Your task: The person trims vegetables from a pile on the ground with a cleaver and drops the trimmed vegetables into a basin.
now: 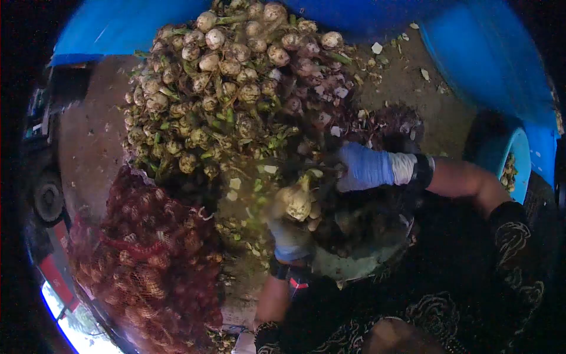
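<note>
In the head view my left hand (290,236), in a pale blue glove, is closed around a whitish bulb (296,203) with a short green stem pointing up. My right hand (362,168), in a blue glove with a white cuff, is closed to the upper right of the bulb. A dark, blurred thing at its fingertips reaches toward the stem; I cannot make out what it is. Below both hands is a pale basin (348,266) with dark contents. Beyond them rises a large heap of bulbs (230,76) with roots and green stems.
A red mesh sack (147,259) full of bulbs stands at the lower left. Peelings (377,48) and leaf scraps lie on the floor. At the right is a light blue tub (521,168) with scraps inside. Blue sheeting (483,53) hangs at the back right.
</note>
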Available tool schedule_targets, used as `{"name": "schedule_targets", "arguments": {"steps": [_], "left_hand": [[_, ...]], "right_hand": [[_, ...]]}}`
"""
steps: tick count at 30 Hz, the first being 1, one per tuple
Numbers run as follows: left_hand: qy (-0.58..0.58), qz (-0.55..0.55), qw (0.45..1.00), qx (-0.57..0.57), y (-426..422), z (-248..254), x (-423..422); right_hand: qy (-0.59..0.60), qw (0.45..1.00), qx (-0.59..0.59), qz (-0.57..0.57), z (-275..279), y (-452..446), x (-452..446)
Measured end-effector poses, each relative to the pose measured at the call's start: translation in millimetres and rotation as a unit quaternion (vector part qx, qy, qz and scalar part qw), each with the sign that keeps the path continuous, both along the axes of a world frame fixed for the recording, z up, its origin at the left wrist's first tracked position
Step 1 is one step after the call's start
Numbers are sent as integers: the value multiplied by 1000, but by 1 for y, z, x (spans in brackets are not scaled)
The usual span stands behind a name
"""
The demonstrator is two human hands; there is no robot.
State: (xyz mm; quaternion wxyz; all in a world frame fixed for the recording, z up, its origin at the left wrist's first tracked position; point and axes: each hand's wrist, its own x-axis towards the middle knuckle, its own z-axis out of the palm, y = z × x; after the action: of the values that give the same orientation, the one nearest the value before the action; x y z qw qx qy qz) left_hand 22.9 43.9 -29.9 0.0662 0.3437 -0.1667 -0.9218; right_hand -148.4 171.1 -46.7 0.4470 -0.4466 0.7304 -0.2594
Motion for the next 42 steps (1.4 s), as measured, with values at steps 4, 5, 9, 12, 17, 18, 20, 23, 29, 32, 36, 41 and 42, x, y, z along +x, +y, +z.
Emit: {"name": "schedule_targets", "arguments": {"steps": [4, 5, 9, 12, 17, 18, 20, 23, 29, 32, 36, 41, 42], "left_hand": [[-39, 21, 999, 9, -5, 1, -3], [-52, 17, 998, -32, -4, -7, -1], [-32, 25, 999, -9, -4, -11, 1], [29, 65, 997, 29, 1, -20, 14], [54, 36, 996, 63, -10, -6, 18], [61, 52, 992, 93, -11, -6, 16], [36, 68, 995, 71, -9, -8, 14], [-50, 70, 995, -40, -4, 2, 6], [-80, -26, 988, -126, -9, -12, 10], [-14, 20, 999, 31, -10, -22, 8], [137, 6, 986, 93, -4, -35, 10], [190, 48, 962, 192, -8, 7, 10], [152, 70, 976, 141, -12, 15, 13]], "right_hand": [[48, 992, 15, -117, 10, -1, -10], [49, 992, 14, -116, 19, -3, -13], [-4, 996, -55, -76, 40, -8, -5], [-46, 996, -75, -30, 8, -3, 1], [-50, 997, 34, 47, 9, -4, -2], [-46, 997, 49, 44, 5, -3, -1], [-37, 996, 63, 42, -5, -2, -2], [5, 1000, 6, 1, -14, 2, 0], [38, 999, 29, 9, -13, -1, -4], [22, 998, 61, 24, -6, -4, -4], [-32, 999, -32, 2, 12, -9, -1], [-23, 996, -90, -2, -28, 1, -3], [8, 997, -77, 31, -33, 6, -7]]}}
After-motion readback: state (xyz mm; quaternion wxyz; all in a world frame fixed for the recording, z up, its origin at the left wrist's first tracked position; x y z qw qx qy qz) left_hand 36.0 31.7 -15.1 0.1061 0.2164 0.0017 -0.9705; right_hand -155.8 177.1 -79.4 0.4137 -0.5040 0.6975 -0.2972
